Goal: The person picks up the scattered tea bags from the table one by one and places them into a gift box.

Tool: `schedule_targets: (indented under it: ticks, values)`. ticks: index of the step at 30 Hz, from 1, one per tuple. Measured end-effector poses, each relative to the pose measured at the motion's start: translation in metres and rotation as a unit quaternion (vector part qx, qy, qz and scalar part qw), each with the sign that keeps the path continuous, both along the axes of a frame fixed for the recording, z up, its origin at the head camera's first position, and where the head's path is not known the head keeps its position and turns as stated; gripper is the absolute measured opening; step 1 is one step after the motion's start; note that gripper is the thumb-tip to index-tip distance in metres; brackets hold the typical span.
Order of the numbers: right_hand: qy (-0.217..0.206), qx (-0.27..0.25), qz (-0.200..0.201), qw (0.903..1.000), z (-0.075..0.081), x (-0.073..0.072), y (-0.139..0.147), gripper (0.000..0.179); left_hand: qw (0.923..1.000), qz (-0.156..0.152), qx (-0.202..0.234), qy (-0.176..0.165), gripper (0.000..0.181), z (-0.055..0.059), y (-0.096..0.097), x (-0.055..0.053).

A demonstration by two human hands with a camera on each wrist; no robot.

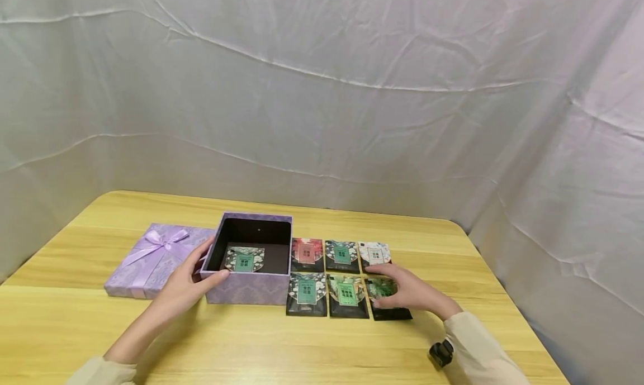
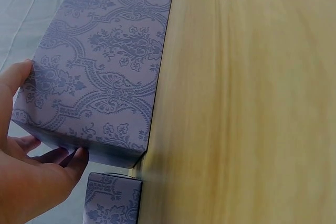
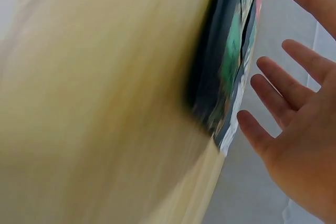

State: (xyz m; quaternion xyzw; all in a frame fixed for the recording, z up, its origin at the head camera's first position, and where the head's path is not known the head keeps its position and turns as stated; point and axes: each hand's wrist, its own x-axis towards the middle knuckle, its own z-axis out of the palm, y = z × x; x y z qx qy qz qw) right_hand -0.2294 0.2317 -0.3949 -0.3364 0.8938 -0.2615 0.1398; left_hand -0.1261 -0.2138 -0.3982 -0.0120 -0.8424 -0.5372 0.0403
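Observation:
A purple patterned gift box (image 1: 246, 291) stands uncovered, dark inside, with one tea sachet (image 1: 245, 260) lying in it. At its left front corner my left hand (image 1: 183, 284) holds the box, thumb at the front rim and fingers against the left side; the left wrist view shows this grip on the box (image 2: 100, 72). To the box's right, several tea sachets lie in two rows. Over the front right green sachet (image 1: 379, 288) hovers my right hand (image 1: 410, 291), thumb and fingers spread apart. In the right wrist view its fingers are apart from the sachets (image 3: 231, 61).
Left of the box lies its purple lid (image 1: 151, 262) with a ribbon bow, close against the left hand. The back row holds a red sachet (image 1: 307, 253), a green-labelled one (image 1: 342, 255) and a white one (image 1: 374, 253). A pale curtain (image 1: 322, 94) hangs behind the wooden table (image 1: 282, 346).

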Motion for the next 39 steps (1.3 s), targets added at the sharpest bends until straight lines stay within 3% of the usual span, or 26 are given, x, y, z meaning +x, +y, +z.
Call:
schedule_targets:
  ticks: [18, 39]
  values:
    - [-0.019, 0.030, 0.003, 0.9994, -0.001, 0.009, 0.030, 0.089, 1.0000, 0.001, 0.008, 0.005, 0.079, 0.000, -0.001, 0.002]
    - [0.012, 0.056, 0.006, 0.9983, -0.008, 0.013, 0.033, 0.082, 1.0000, -0.002, 0.006, 0.005, 0.079, 0.000, 0.000, 0.000]
